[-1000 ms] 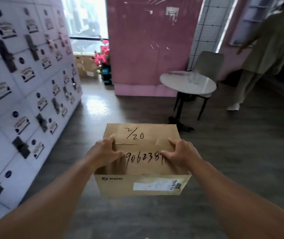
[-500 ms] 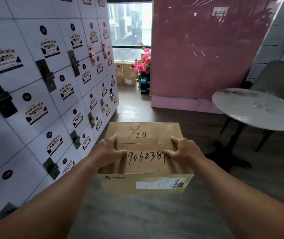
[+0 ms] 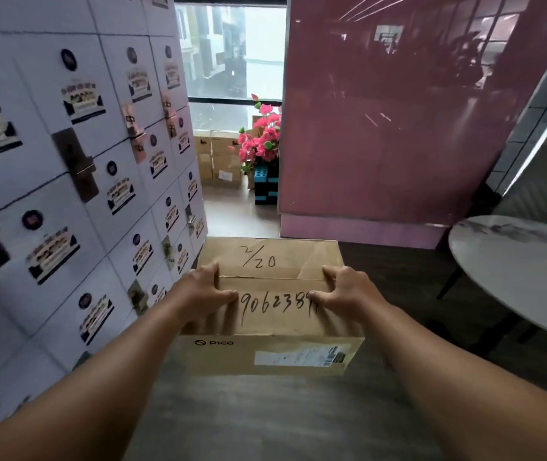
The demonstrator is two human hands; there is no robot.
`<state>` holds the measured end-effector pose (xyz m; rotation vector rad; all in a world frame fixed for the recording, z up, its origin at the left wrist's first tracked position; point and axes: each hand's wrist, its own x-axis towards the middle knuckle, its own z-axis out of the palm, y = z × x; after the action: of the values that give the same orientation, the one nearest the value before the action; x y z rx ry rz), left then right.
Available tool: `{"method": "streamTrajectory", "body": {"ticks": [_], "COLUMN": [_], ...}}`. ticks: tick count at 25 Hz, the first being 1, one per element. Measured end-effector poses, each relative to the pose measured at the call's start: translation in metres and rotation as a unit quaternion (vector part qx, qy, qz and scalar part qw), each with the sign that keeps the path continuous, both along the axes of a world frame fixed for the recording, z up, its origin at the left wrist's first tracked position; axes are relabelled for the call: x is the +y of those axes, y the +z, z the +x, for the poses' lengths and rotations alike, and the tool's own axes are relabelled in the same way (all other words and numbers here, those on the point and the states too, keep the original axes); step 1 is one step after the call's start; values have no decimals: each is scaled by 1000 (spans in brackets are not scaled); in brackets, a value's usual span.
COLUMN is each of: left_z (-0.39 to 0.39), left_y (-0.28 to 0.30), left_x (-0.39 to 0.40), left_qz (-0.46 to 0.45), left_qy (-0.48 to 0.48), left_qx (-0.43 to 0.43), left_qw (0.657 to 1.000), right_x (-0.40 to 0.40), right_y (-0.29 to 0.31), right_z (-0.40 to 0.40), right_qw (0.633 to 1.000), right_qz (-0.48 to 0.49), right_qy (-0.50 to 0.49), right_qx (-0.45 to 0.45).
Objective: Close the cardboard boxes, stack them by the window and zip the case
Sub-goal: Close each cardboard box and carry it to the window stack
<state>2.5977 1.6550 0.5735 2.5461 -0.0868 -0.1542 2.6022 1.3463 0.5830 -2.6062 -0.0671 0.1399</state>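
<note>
Both arms reach forward and carry a box (image 3: 273,306) off the floor, in front of the person. The left hand (image 3: 203,292) grips its left side, thumb laid on the top flap and fingers curled round the edge. The right hand (image 3: 343,291) grips the right side the same way, thumb on top beside the handwritten digits. The flaps are folded shut; "2/20" is written on the far flap, and a white label sits on the near side by the word PICO. Lockers (image 3: 76,181) line the left. A round table (image 3: 518,271) stands to the right, near the box. Farther off is a pink wall (image 3: 398,128). Beyond, under the window (image 3: 232,54), stacked boxes (image 3: 219,158) sit just beside pink flowers (image 3: 262,141)
</note>
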Motion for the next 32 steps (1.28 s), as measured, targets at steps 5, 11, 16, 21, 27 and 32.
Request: {"method": "streamTrajectory", "body": {"ticks": [5, 11, 16, 21, 27, 32], "left_z": [159, 350, 504, 676, 866, 1030], "left_y": [-6, 5, 7, -1, 5, -8], "left_x": [5, 21, 59, 109, 146, 166], "left_qz": [8, 18, 4, -1, 5, 18], "left_qy": [14, 67, 83, 76, 83, 97], "left_qx": [5, 8, 15, 5, 6, 26], "left_qw": [1000, 998, 996, 997, 997, 995], "right_x": [9, 30, 68, 118, 159, 179], "right_y": [-15, -11, -13, -13, -1, -19], "right_z": [163, 381, 548, 714, 888, 1054], "right_qw": [1000, 998, 997, 998, 999, 999], "right_qz": [8, 14, 1, -16, -10, 6], "right_qy": [10, 53, 75, 65, 37, 38], "right_qx": [-9, -9, -17, -14, -9, 2]}}
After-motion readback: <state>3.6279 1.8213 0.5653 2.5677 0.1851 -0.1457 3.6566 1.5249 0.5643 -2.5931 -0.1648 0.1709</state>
